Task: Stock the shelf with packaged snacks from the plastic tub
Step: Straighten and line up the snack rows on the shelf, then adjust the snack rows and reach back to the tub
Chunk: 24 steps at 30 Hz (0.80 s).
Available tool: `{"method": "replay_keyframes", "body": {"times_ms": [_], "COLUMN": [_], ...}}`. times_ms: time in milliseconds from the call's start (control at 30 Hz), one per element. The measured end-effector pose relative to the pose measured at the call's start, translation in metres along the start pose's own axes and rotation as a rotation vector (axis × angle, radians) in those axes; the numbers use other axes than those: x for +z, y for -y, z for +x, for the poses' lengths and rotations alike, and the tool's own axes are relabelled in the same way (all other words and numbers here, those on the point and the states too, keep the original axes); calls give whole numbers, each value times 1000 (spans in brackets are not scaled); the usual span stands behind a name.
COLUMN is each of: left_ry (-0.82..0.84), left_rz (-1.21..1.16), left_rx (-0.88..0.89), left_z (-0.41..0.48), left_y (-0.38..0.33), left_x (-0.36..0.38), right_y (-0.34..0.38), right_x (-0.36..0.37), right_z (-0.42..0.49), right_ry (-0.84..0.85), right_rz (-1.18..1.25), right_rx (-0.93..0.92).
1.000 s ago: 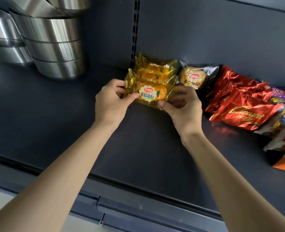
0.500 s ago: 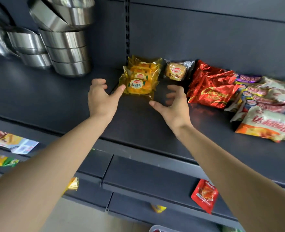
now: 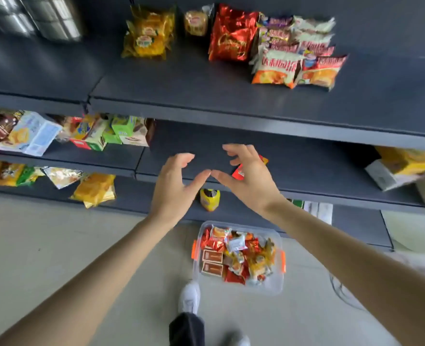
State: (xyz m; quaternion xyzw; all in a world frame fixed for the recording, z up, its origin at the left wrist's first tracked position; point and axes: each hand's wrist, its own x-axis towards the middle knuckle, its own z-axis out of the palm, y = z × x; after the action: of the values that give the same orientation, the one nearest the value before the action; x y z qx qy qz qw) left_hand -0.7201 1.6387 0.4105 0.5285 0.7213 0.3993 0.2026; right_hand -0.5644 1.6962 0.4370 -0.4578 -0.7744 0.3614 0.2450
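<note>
Hands were both empty: left hand [image 3: 171, 188] and right hand [image 3: 248, 181] hung with fingers spread and lightly curved, thumb tips almost meeting. They were in front of the middle shelf [image 3: 318, 168] and above the tub [image 3: 268, 285], which stood on the floor [image 3: 56, 245].

I judged the step to be the reach down for a load of snacks. To do it well, the person should bend toward the tub and take packs of one kind together. Lifting them from below would keep the thin wrappers from crushing. They could then go on the bare part of the top shelf [image 3: 181, 86].

Counted: two hands and one tub. Inside it were two flat brown boxes [image 3: 212, 255] among mixed packs too jumbled to count. On the top shelf lay one yellow pile [image 3: 147, 33], one bun pack [image 3: 196, 22] and one red bag [image 3: 231, 36], as far as I could tell. Two orange bags [image 3: 273, 68] lay in front of several more, blurred.
</note>
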Motion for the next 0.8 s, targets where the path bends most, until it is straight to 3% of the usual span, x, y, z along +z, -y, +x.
{"method": "replay_keyframes", "body": {"times_ms": [133,300,500,800], "left_ry": [198,353,517,709], "left_rz": [76,142,188,256], "left_rx": [-77,-190,-341,-356], "left_z": [-43,-82,-118,-163], "left_y": [17,71,151,269], "left_x": [46,98,164,267], "right_y": [-58,-151,-271,-442], "right_x": [10,40,91,164], "right_z": [-36,-76,-123,-139], "right_ry": [150,267,271,396], "right_rz": [-149,-170,-133,-225], "right_rx": [74,360,647,664]}}
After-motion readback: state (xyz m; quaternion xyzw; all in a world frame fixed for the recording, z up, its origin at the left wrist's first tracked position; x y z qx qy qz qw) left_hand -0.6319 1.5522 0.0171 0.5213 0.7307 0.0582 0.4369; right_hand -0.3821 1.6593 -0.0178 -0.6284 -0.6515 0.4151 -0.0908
